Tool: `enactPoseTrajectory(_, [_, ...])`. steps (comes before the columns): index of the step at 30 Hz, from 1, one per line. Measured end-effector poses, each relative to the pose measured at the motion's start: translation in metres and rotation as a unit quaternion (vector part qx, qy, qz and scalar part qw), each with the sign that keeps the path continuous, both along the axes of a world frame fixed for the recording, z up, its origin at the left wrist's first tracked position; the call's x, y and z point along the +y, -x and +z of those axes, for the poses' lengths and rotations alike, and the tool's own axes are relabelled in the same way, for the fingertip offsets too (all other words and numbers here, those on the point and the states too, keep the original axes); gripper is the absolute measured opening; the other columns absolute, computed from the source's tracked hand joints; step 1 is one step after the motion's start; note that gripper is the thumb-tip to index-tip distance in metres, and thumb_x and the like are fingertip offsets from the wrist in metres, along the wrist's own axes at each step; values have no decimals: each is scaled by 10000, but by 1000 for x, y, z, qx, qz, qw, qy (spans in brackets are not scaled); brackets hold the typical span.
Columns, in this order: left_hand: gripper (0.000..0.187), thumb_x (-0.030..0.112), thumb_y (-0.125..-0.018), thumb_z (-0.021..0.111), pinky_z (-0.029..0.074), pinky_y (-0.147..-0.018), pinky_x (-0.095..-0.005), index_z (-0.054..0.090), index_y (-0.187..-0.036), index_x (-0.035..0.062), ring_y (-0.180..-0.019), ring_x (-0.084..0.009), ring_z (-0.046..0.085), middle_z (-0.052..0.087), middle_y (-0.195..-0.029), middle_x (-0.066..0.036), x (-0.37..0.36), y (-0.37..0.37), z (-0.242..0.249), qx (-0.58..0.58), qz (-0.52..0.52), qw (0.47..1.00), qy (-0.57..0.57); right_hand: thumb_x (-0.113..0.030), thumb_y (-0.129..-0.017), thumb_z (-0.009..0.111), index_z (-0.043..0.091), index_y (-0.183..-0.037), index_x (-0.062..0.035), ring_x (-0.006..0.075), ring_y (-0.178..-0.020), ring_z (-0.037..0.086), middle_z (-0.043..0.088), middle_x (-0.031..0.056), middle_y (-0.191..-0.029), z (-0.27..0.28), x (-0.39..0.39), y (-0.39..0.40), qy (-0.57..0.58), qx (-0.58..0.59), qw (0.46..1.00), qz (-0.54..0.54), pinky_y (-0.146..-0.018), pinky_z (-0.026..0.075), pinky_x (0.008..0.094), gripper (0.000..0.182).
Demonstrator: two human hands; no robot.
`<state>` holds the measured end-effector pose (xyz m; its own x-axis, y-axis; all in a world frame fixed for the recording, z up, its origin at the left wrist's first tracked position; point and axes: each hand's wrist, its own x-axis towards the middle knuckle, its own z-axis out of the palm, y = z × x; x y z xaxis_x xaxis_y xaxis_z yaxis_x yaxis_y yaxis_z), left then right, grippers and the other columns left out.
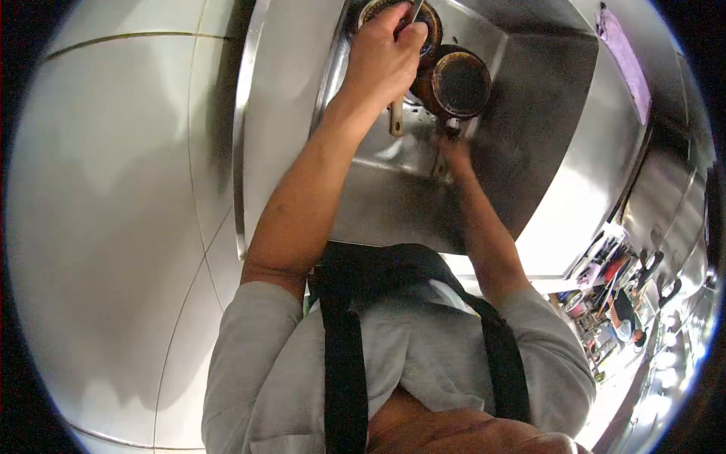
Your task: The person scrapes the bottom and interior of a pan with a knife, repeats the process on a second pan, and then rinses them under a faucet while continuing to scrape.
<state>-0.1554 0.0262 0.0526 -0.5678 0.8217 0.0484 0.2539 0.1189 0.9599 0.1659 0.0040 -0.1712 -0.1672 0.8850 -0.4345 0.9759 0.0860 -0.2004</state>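
Over a round, browned pan (432,34) at the top of the steel sink (378,216), my left hand (387,59) is closed, with a thin metal piece showing at its fingertips. Beside that pan, a second dark pan (461,83) with a burnt surface lies in the sink, its short handle fitting pointing down toward me. My right hand (455,153) is just below this fitting, blurred by motion, so its grip is unclear. A beige handle (396,117) sticks out below my left hand.
A purple cloth (625,64) lies on the steel surface to the right of the sink. White tiles (113,189) line the left side. Far right, beyond kitchen equipment, another person (625,321) is seen small. Large metal pots (659,197) stand at the right.
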Motion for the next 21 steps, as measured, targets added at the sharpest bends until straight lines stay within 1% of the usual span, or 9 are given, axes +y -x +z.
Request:
enactPoseTrajectory(4, [373,362,-904,595,438,-589,-256,640,-1077,34,-643,-83,537,587,-700,-1,-1,-7,21,-134,-30,985,101,-369,-789,693,455,-1299,12,363,-1106,555,559,222,-1217,10,-14,6,146,-43,988,-36,-940,442,458,679])
enactPoseTrajectory(7, [347,363,-938,545,385,-474,-235,640,-1032,43,-519,-71,478,520,-638,11,0,-11,25,-183,-78,973,114,-307,-813,670,524,-1172,2,331,-975,606,608,188,-1070,14,-18,-7,215,106,957,-166,-863,481,464,496])
enactPoseTrajectory(8, [348,364,-942,537,378,-462,-234,637,-1041,45,-503,-70,469,527,-639,6,-1,-13,26,-175,-94,971,131,-286,-821,661,541,-1128,-6,315,-920,622,620,174,-1019,15,-20,-8,258,158,930,-211,-826,497,460,433])
enactPoseTrajectory(10, [352,365,-951,520,363,-439,-231,630,-1059,49,-471,-69,452,542,-640,-3,-4,-19,39,-162,-130,964,165,-239,-835,639,555,-1037,-36,265,-779,646,629,136,-910,97,-11,18,396,275,823,-302,-714,538,436,298])
enactPoseTrajectory(13, [352,354,-962,494,369,-440,-236,622,-1088,52,-459,-66,453,560,-648,-16,-9,-23,12,-88,-196,967,138,-206,-853,613,524,-990,-73,157,-614,607,599,69,-790,176,-5,34,425,449,666,-417,-559,533,340,211])
enactPoseTrajectory(14, [336,342,-963,487,405,-483,-259,600,-1095,54,-505,-91,489,561,-652,-16,-8,-24,22,-63,-217,958,178,-279,-883,616,498,-991,-72,114,-504,520,530,13,-701,189,-2,35,407,428,687,-423,-450,479,294,262])
enactPoseTrajectory(17, [298,316,-954,499,441,-562,-284,570,-1080,55,-579,-114,522,572,-689,-16,-15,-35,13,-54,-239,948,202,-390,-901,592,495,-970,-116,124,-477,495,508,13,-645,203,5,27,371,350,788,-345,-418,446,302,299])
enactPoseTrajectory(18, [285,310,-950,505,446,-583,-289,562,-1073,60,-601,-116,527,580,-706,-19,-18,-41,3,-52,-256,942,208,-537,-893,540,496,-978,-98,135,-435,471,483,17,-612,204,2,25,350,349,807,-322,-395,426,316,450])
enactPoseTrajectory(21, [219,280,-942,512,475,-661,-329,555,-1021,80,-666,-172,579,618,-782,-67,-35,-72,-21,8,-299,922,245,-634,-868,497,516,-974,-77,116,-467,436,423,-8,-589,204,-6,19,374,307,787,-382,-415,416,301,567])
